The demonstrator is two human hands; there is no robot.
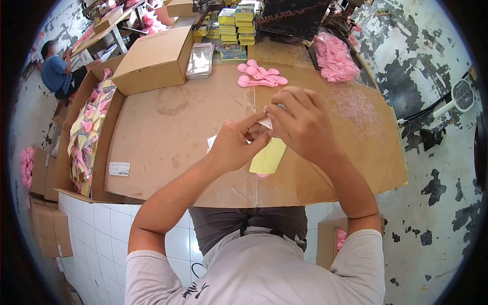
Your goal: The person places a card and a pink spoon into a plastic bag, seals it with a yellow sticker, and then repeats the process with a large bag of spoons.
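Over the middle of the table, my left hand [237,143] has its thumb and index finger pinched at the upper end of a yellow card [268,156]. A small white piece shows between the fingers. Close against it, my right hand [301,124] is closed with bent fingers, its fingertips meeting at the same spot; what they grip is too small to make out. A bit of pink peeks out below the card's lower edge. Beyond my hands lies a loose pile of pink spoons [262,75]. Part of a white paper is visible behind my left wrist.
To the left, an open carton [116,114] holds many pink-and-yellow packs beside a closed box [152,60]. Clear packs [200,60], stacked cards [238,25] and a bag of pink spoons [335,58] stand along the back. Thin clear strips [358,107] lie right. Another person sits far left.
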